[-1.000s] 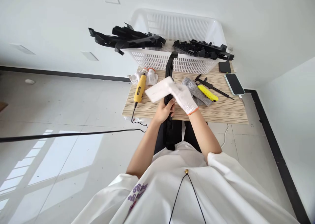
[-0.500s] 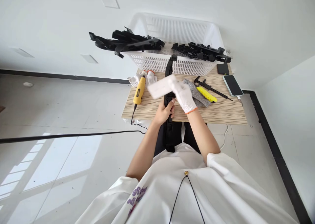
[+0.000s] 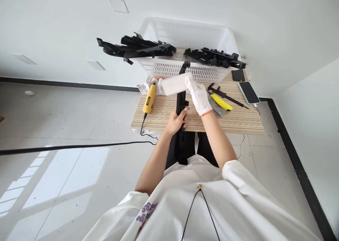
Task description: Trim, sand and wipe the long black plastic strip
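A yellow power tool (image 3: pixel 150 97) lies on the counter (image 3: pixel 163 111); a white slab (image 3: pixel 173 84) crosses above the long black plastic strip (image 3: pixel 180 100) clasped in the left hand (image 3: pixel 177 121) over the counter's edge; the gloved right hand (image 3: pixel 198 95) grips the slab; rightward, a caliper (image 3: pixel 227 95).

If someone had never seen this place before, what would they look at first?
Probably the long black part in the bare left hand, right in the middle. Next, the right hand, in a white glove, holding a flat white piece across it. Behind them, black pieces poke out over the edge of the big white basket.
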Available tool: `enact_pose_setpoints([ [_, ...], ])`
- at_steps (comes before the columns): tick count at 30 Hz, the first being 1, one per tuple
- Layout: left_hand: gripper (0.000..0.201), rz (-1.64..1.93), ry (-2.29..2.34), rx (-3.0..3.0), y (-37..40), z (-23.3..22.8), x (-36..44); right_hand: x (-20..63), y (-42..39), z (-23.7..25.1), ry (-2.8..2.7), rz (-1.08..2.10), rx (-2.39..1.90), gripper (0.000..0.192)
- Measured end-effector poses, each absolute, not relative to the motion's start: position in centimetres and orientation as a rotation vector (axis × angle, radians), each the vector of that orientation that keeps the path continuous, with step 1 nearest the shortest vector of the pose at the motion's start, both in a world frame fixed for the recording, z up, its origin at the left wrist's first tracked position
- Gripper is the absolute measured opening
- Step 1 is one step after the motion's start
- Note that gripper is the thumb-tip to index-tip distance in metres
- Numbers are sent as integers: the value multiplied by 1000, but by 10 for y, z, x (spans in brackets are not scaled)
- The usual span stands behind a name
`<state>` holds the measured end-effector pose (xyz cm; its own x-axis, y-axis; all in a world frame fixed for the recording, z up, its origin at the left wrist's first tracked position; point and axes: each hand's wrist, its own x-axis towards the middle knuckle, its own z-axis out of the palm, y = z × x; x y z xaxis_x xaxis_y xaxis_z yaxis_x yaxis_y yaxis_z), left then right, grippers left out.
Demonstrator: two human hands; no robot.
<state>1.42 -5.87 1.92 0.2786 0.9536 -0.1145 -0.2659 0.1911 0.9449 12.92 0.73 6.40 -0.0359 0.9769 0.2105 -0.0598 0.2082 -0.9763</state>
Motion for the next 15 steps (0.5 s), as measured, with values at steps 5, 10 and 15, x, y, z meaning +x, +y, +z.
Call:
enact_pose_setpoints([
  [5, 42, 1037, 886, 996, -58, 19, 15, 129, 12, 69, -1344, 1143, -1009, 43],
  [10, 43, 1036, 894, 992, -59, 19, 15, 130, 17, 67, -1320, 1124, -1054, 46],
  [15, 43, 1026, 888, 1005, -59, 20, 15, 133, 21, 69, -1290, 1090, -1073, 48],
])
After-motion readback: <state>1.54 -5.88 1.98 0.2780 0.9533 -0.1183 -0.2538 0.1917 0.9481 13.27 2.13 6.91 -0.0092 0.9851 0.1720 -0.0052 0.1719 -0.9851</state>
